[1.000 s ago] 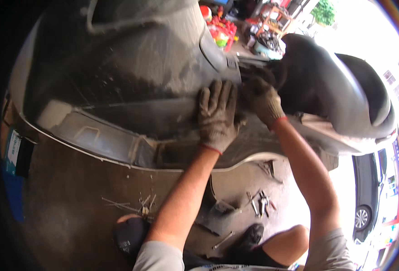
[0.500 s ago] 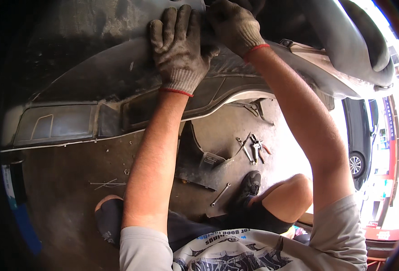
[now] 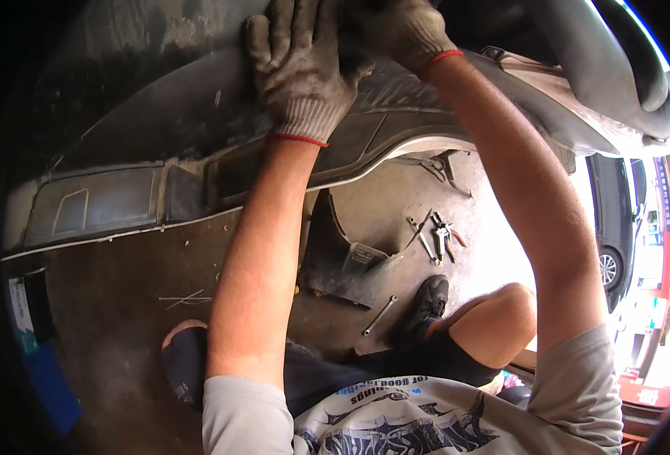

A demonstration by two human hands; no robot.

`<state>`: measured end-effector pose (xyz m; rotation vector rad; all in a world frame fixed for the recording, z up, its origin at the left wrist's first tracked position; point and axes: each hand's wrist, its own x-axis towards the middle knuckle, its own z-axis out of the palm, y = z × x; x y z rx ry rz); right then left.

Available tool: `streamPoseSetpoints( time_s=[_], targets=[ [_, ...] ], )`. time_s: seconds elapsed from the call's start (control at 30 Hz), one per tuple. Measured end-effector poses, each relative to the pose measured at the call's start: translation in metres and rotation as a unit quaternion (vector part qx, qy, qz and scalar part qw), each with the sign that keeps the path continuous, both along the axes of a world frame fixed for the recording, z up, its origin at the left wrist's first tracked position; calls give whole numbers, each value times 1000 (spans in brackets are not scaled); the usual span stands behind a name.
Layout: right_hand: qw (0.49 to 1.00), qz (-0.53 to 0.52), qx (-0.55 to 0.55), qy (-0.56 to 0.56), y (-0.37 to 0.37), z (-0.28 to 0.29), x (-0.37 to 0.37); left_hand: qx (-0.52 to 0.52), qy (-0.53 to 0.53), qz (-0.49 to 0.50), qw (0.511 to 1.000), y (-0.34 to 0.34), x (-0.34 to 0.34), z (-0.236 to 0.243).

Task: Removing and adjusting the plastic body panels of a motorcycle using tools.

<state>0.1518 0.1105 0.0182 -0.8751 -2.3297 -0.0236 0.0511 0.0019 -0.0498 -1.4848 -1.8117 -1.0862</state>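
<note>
My left hand (image 3: 301, 68), in a grimy knit work glove with a red cuff edge, lies flat with fingers spread on a dusty dark vehicle panel (image 3: 176, 106). To its right my right hand (image 3: 407, 29), gloved the same way, is curled at the panel's far side. Its fingertips sink into shadow at the top of the picture, so what they grip is hidden. Below both hands runs a curved lower edge (image 3: 365, 168) with a pale rim.
On the floor beneath lie a loose dark molded piece (image 3: 342, 265), a wrench (image 3: 380, 315), pliers and other hand tools (image 3: 440, 236), and thin rods (image 3: 187, 298). My shoe (image 3: 431, 296) is beside them. A grey rounded part (image 3: 578, 68) juts out at upper right; a parked car (image 3: 608, 220) stands beyond.
Both hands sit slightly higher in the picture, while the floor things have shifted a little with the view. The left hand stays flat on the panel; the right remains curled.
</note>
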Motion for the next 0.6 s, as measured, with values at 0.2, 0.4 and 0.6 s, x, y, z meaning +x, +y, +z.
streamPoseSetpoints(
  time_s=[0.2, 0.4, 0.6],
  targets=[
    [999, -3, -37, 36, 6, -1, -1, 25, 9, -8, 1000, 0, -2, -2],
    [999, 6, -8, 53, 14, -8, 2, 24, 3, -14, 1000, 3, -2, -3],
    [993, 11, 118, 20, 38, -8, 6, 33, 4, -14, 999, 5, 2, 1]
  ],
)
